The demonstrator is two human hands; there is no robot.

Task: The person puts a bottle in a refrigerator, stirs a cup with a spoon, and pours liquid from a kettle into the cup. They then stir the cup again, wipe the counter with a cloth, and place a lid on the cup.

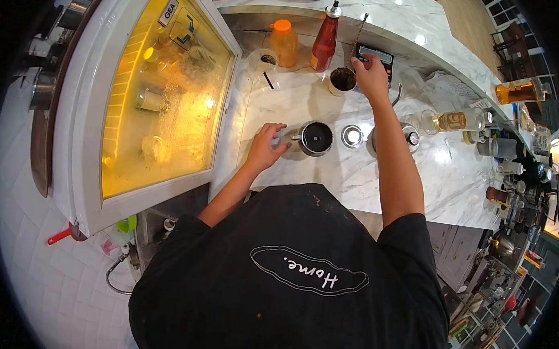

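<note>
My left hand (268, 147) is just left of a glass mug (316, 139) of dark liquid, fingers apart near its handle and nothing held. Above a white cup (342, 82) with dark contents, my right hand (370, 74) has its fingers pinched together at the front of a black scale (382, 62); what they hold, if anything, is too small to make out. A round silver lid (352, 136) lies right of the mug. Behind my right forearm, a metal kettle (409, 137) is partly hidden.
A fridge with a glass door (165, 96) stands at the left. An orange-capped bottle (284, 45), a red bottle (324, 44) and a clear cup (264, 62) are at the back. Clear bottles (457, 121) lie toward the right of the marble counter (280, 168).
</note>
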